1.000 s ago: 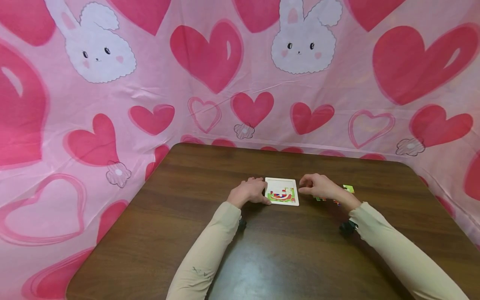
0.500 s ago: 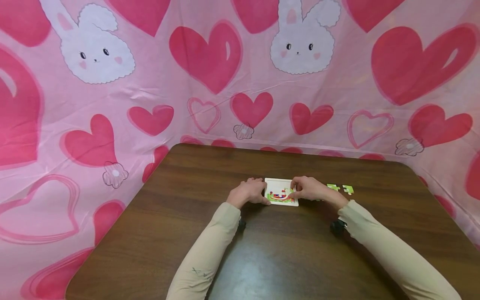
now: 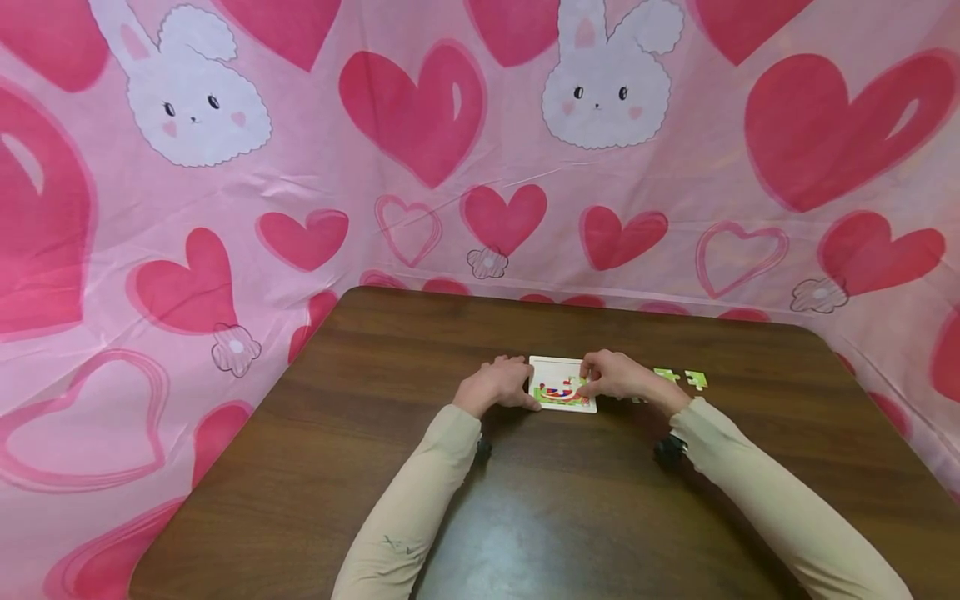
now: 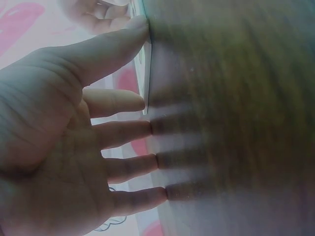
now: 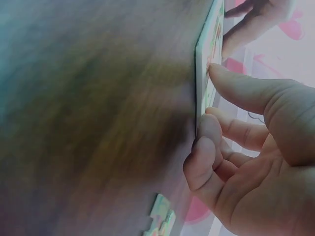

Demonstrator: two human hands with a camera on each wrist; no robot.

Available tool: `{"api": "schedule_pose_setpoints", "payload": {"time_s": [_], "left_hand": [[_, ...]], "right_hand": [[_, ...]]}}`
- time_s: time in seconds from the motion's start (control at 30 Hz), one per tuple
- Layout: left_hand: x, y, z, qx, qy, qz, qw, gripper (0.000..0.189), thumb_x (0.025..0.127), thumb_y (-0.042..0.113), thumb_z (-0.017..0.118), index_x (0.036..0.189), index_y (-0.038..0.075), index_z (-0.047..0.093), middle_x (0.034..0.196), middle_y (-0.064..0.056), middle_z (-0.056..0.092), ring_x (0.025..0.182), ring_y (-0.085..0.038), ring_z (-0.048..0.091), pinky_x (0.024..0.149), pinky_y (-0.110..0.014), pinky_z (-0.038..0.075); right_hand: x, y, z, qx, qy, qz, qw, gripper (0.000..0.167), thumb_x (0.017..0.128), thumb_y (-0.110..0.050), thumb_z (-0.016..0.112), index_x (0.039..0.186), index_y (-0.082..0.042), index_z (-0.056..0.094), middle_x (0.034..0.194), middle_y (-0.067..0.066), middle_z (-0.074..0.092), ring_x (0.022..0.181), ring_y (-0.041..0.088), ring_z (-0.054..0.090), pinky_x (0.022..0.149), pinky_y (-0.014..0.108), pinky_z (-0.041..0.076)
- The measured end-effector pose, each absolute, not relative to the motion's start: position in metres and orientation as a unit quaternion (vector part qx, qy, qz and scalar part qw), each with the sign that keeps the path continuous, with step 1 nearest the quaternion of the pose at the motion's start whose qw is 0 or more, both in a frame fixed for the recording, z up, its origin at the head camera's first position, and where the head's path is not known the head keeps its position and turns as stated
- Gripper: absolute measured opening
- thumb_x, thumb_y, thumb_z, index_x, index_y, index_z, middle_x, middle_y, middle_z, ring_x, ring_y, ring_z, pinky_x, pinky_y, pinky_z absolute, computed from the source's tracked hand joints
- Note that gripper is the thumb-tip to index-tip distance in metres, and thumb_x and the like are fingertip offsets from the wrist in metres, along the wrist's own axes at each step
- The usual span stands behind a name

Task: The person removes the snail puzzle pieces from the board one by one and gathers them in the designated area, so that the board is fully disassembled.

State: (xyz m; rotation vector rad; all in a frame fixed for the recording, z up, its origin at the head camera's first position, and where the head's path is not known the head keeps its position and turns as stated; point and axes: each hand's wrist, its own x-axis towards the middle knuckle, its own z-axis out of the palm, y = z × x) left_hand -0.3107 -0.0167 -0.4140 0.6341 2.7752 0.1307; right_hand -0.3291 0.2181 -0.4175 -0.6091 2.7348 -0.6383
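A white-rimmed puzzle tray (image 3: 570, 408) lies flat on the table, its lower part filled with a coloured picture and its upper part bare white. Along its left side rests my left hand (image 3: 491, 386); in the left wrist view the thumb (image 4: 135, 27) lies over the tray's edge and the other fingers (image 4: 133, 199) are spread nearly straight. My right hand (image 3: 617, 377) is over the tray's right side, thumb and index finger down at a puzzle piece that they largely hide. The right wrist view shows its remaining fingers (image 5: 202, 160) curled beside the rim.
Right of the tray lie loose green puzzle pieces (image 3: 696, 379), some partly behind the right wrist. The brown wooden table (image 3: 525, 500) reaches back to a pink cloth (image 3: 517, 150) printed with hearts and rabbits.
My right hand has moved left from beside the tray onto its right part, uncovering another loose green piece, and has stayed there over the last half second. The left hand has stayed put.
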Motion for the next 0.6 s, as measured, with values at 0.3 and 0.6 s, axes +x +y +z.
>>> {"api": "schedule_pose_setpoints", "payload": {"time_s": [0.3,0.6], "left_hand": [[-0.3095,-0.0178,-0.4133,0.224,0.962,0.045,0.146,0.060,0.085,0.055,0.069,0.130,0.017,0.060,0.156,-0.006,0.040,0.140,-0.031,0.039,0.112,-0.054,0.035],[-0.3096,-0.0180,-0.4130,0.223,0.963,0.046,0.146,0.058,0.085,0.055,0.070,0.128,0.017,0.061,0.155,-0.006,0.041,0.138,-0.031,0.041,0.111,-0.054,0.036]], "right_hand": [[-0.3321,0.2128,-0.4123,-0.195,0.946,-0.214,0.143,0.031,0.082,-0.026,0.080,0.092,-0.006,0.058,0.081,0.006,0.057,0.063,0.017,0.051,0.054,0.028,0.043],[-0.3313,0.2111,-0.4129,-0.207,0.947,-0.209,0.128,0.029,0.082,-0.021,0.080,0.088,-0.008,0.055,0.076,0.004,0.052,0.068,0.017,0.047,0.058,0.029,0.038]]}}
